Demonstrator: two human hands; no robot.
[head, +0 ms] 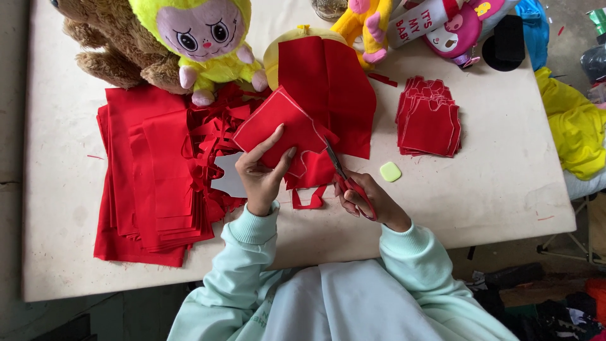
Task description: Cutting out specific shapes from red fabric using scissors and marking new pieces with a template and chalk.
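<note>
Left hand [262, 173] pinches a red felt piece [281, 129] flat over the table [492, 189], thumb on top; right hand [366, 202] is closed round red-handled scissors [341, 170], blades probably biting its lower edge. Felt looks light, soft, floppy; best held near the cut line

Fabric stack [151, 183] left on table [492, 189]; cut pieces [430, 119] right; plush toys [189, 38] behind.
</note>
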